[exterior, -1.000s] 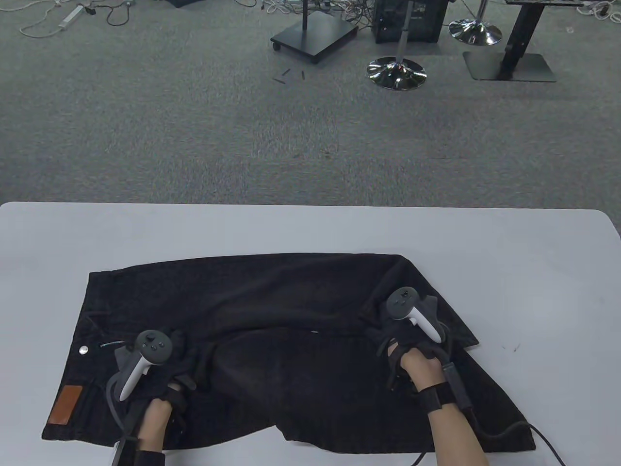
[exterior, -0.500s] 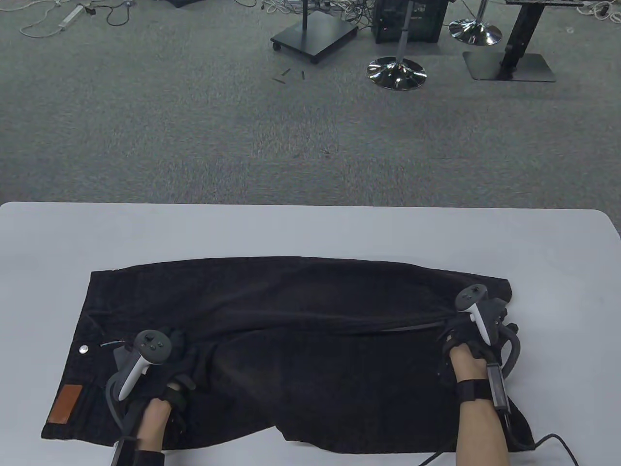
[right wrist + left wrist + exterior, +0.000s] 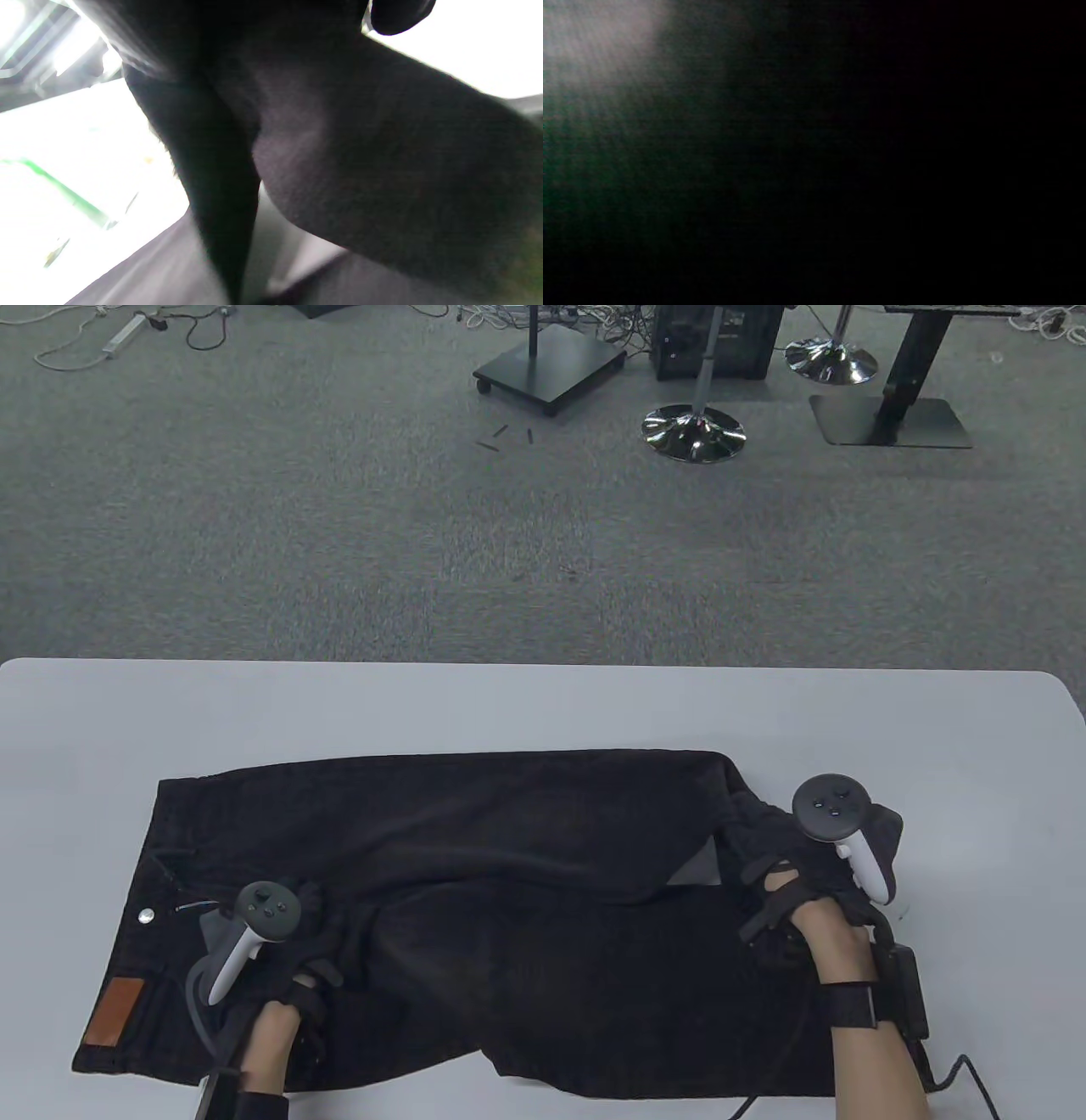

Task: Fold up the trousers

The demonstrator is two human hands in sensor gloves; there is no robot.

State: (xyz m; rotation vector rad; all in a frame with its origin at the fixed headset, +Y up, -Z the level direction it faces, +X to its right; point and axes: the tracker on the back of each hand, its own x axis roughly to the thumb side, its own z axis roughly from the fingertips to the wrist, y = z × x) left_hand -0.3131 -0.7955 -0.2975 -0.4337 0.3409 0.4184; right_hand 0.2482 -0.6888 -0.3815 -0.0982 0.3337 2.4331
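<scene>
Grey carpet and stand bases behind, a white table (image 3: 543, 704) in front. On it the right hand (image 3: 814, 891) has gathered the far leg's cuff end of the black trousers (image 3: 509, 916) and lifts it off the near leg; the right wrist view shows cloth draped from its fingers. The left hand (image 3: 280, 950) presses flat near the waistband (image 3: 140, 916), fingers spread; its wrist view is dark. I'd say the leg-over-leg alignment is in hand. Next, the cuff wants laying squarely on the lower one, then smoothing.
</scene>
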